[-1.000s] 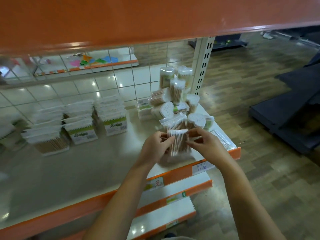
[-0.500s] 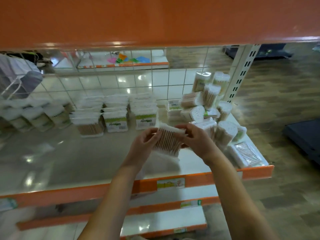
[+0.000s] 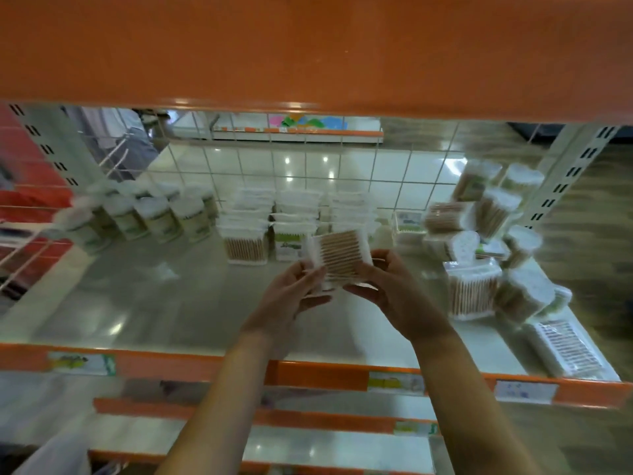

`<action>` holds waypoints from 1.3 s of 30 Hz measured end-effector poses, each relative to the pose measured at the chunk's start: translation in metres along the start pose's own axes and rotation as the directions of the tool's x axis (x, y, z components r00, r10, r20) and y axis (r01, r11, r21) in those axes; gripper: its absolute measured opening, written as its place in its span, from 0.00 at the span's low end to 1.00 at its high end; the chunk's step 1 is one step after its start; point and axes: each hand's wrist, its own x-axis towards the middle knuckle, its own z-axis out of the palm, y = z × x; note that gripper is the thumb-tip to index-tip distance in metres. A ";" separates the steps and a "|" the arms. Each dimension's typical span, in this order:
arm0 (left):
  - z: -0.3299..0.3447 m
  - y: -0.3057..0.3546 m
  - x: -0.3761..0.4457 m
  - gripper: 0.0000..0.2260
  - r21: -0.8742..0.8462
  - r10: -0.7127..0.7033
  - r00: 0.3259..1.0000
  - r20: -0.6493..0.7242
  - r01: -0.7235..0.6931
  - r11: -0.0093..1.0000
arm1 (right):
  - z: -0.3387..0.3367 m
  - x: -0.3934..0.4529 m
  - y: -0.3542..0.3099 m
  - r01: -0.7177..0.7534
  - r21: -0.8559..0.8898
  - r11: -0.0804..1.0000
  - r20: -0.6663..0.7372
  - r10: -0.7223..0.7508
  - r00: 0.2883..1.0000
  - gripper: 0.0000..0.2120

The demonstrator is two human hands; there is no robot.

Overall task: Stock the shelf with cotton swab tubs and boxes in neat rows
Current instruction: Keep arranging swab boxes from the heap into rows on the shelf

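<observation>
Both my hands hold one clear box of wooden cotton swabs point(image 3: 339, 258) above the middle of the shelf point(image 3: 144, 303). My left hand point(image 3: 294, 296) grips its left end and my right hand point(image 3: 390, 289) its right end. Just behind it stand stacked rows of swab boxes point(image 3: 294, 217). Round swab tubs point(image 3: 161, 219) line up at the back left. A loose heap of tubs and boxes point(image 3: 489, 241) lies at the right end of the shelf.
A flat swab pack point(image 3: 568, 347) lies near the front right corner. An orange shelf point(image 3: 308, 53) hangs low overhead. A wire grid point(image 3: 342, 166) backs the shelf, with slotted uprights point(image 3: 575, 173) at the sides. Lower shelves point(image 3: 308, 447) jut out below.
The box went from the heap at the right to the left and farther back, toward the stacked rows. My view swung left, bringing the tubs at the back left into sight.
</observation>
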 end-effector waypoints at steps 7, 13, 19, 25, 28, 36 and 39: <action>-0.021 0.009 0.003 0.07 0.055 0.083 0.997 -0.001 -0.083 0.995 | 0.016 0.006 0.013 -0.020 -0.120 0.993 0.047 0.026 0.999 0.23; -0.037 0.044 0.015 0.08 0.529 0.165 0.986 0.020 -0.151 0.835 | 0.013 0.016 0.015 0.004 -0.417 0.909 -0.012 -0.009 1.000 0.17; -0.052 0.062 0.028 0.09 0.951 0.274 0.931 0.243 -0.284 0.123 | 0.014 0.020 0.036 0.015 -0.776 0.631 -0.075 -0.115 0.991 0.21; -0.052 0.056 0.038 0.11 0.941 0.303 0.895 0.326 -0.277 -0.196 | 0.024 0.040 0.062 0.013 -0.934 0.358 -0.061 -0.194 0.979 0.19; -0.052 0.058 0.043 0.14 0.895 0.277 0.881 0.383 -0.281 -0.346 | 0.035 0.051 0.064 0.013 -0.955 0.295 -0.062 -0.243 0.968 0.12; -0.058 0.058 0.052 0.15 0.886 0.340 0.866 0.366 -0.213 -0.412 | 0.057 0.070 0.064 -0.062 -0.982 0.178 -0.114 -0.293 0.949 0.12; -0.061 0.055 0.054 0.17 0.897 0.363 0.866 0.344 -0.187 -0.401 | 0.060 0.073 0.063 -0.085 -0.978 0.192 -0.141 -0.304 0.942 0.14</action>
